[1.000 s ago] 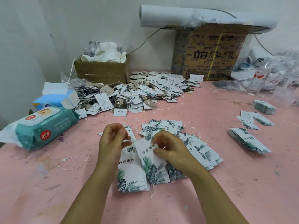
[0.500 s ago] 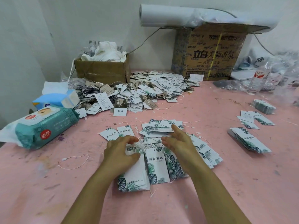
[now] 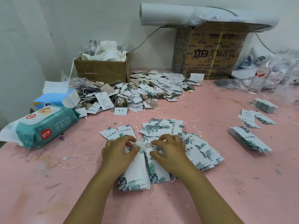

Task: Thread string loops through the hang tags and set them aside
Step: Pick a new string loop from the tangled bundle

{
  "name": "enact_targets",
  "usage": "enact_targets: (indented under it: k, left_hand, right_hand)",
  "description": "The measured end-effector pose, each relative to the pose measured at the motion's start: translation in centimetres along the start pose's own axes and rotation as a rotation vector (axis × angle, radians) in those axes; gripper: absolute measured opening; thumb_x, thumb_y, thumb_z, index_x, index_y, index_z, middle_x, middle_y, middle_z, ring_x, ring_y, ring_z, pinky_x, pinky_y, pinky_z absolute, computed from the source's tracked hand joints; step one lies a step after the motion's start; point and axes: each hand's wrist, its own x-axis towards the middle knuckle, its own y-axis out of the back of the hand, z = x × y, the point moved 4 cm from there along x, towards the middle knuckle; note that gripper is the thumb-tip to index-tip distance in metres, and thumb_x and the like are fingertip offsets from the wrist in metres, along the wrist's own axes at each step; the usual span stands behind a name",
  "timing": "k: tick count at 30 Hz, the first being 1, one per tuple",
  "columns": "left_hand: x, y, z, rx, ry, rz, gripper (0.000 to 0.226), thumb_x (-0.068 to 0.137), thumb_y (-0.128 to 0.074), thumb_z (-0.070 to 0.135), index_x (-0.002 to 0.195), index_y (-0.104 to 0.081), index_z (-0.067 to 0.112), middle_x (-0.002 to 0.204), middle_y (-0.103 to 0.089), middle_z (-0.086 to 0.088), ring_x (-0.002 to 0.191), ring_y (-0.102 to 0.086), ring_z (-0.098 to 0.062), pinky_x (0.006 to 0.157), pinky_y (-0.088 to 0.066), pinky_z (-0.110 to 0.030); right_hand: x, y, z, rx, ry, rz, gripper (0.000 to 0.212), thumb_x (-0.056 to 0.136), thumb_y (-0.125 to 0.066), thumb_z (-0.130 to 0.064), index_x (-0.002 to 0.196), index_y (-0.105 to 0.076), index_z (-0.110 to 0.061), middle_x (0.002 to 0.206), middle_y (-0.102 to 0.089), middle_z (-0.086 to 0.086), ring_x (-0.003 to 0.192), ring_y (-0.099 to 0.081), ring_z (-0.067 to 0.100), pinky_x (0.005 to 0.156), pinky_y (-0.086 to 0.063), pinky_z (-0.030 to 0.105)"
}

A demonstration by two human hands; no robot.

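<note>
Two hands meet at centre frame over stacked leaf-printed hang tags (image 3: 137, 177) on the pink counter (image 3: 226, 191). The left hand (image 3: 116, 152) and right hand (image 3: 171, 152) each curl fingers (image 3: 129, 140) and thumb around the white string loops (image 3: 143, 144) bunched at the stack's upper end.

Matt paper hang tags (image 3: 137, 175), thin white string (image 3: 143, 145) — scuffed pink table (image 3: 226, 183)

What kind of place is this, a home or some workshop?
Likely a small workroom for preparing clothing hang tags: a heap of strung tags on the pink table, sorted stacks of leaf-print tags, and cardboard boxes against the wall.
</note>
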Motion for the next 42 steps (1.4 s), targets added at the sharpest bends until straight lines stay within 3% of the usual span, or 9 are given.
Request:
enact_targets:
  k: [9,12,16,21,25,32,35,38,42]
  left_hand:
    - [-0.4,0.1,0.8,0.015,-0.082,0.026,0.021,0.087,-0.06,0.035,0.107,-0.058,0.039,0.11,-0.051,0.015,0.114,-0.032,-0.016,0.084,-0.019,-0.026]
    - [-0.7,0.1,1.7,-0.017,-0.196,0.011,0.023,0.085,-0.062,0.038,0.101,-0.054,0.051,0.105,-0.042,0.026,0.105,-0.021,-0.003,0.078,-0.012,-0.021]
    - [-1.0,-0.2,2.6,-0.038,-0.287,-0.017,0.02,0.085,-0.062,0.037,0.08,-0.05,0.052,0.102,-0.047,0.033,0.106,-0.024,-0.004,0.076,-0.012,-0.022]
    - [-1.0,-0.3,2.4,-0.116,-0.232,-0.082,0.016,0.09,-0.055,0.034,0.076,-0.05,0.041,0.099,-0.053,0.028,0.109,-0.029,-0.006,0.079,-0.014,-0.022]
    - [-1.1,0.2,2.4,-0.189,-0.183,-0.074,0.019,0.092,-0.052,0.029,0.076,-0.05,0.038,0.092,-0.051,0.025,0.101,-0.032,-0.004,0.083,-0.02,-0.025]
    - [-1.3,0.5,2.9,-0.3,-0.206,-0.09,0.022,0.09,-0.058,0.023,0.071,-0.053,0.032,0.072,-0.056,0.016,0.077,-0.048,-0.004,0.082,-0.033,-0.04]
    - [-1.3,0.4,3.0,-0.35,-0.201,-0.119,0.021,0.087,-0.062,0.022,0.069,-0.057,0.031,0.066,-0.055,0.017,0.065,-0.046,0.003,0.078,-0.03,-0.036]
    - [-1.3,0.6,3.2,-0.363,-0.195,-0.138,0.024,0.084,-0.065,0.019,0.066,-0.058,0.033,0.066,-0.057,0.017,0.071,-0.051,0.0,0.086,-0.035,-0.043]
    - [-1.4,0.8,3.4,-0.352,-0.194,-0.129,0.024,0.084,-0.065,0.018,0.068,-0.059,0.035,0.069,-0.061,0.017,0.079,-0.056,-0.007,0.096,-0.037,-0.052]
  right_hand:
    - [0.0,1.7,-0.5,0.241,0.033,0.194,0.014,0.089,-0.059,-0.021,0.097,-0.071,-0.019,0.101,-0.064,-0.003,0.1,-0.048,0.019,0.089,-0.031,0.03]
    - [-0.1,2.3,-1.3,0.417,0.099,0.213,0.01,0.087,-0.062,-0.015,0.093,-0.071,-0.014,0.087,-0.06,-0.006,0.086,-0.05,0.013,0.079,-0.038,0.026]
    - [-0.3,2.7,-1.9,0.571,0.149,0.222,0.008,0.085,-0.064,-0.009,0.09,-0.07,-0.012,0.076,-0.051,-0.015,0.071,-0.046,-0.004,0.066,-0.035,0.012]
    - [-0.4,2.9,-1.2,0.598,0.091,0.275,0.01,0.09,-0.057,-0.012,0.088,-0.063,-0.019,0.07,-0.056,-0.013,0.064,-0.049,0.003,0.062,-0.042,0.024]
    - [-0.6,3.5,0.0,0.748,-0.086,0.332,0.022,0.093,-0.051,-0.015,0.079,-0.051,-0.032,0.049,-0.056,-0.005,0.041,-0.041,0.004,0.044,-0.034,0.021]
    - [-0.7,3.4,0.5,1.005,-0.239,0.219,0.014,0.097,-0.043,-0.014,0.086,-0.049,-0.02,0.056,-0.065,0.004,0.045,-0.053,0.015,0.047,-0.042,0.024]
    - [-0.5,3.7,0.2,1.251,-0.237,0.24,0.015,0.097,-0.043,-0.008,0.086,-0.051,-0.012,0.075,-0.072,0.005,0.064,-0.067,0.018,0.057,-0.052,0.024]
    - [-0.5,4.1,0.2,1.384,-0.201,0.242,0.017,0.094,-0.046,-0.001,0.086,-0.058,-0.01,0.09,-0.073,0.006,0.081,-0.069,0.022,0.07,-0.056,0.025]
    - [-0.6,4.2,1.1,1.099,-0.251,0.262,0.013,0.089,-0.055,-0.007,0.089,-0.065,-0.015,0.062,-0.065,0.0,0.055,-0.058,0.013,0.055,-0.048,0.025]
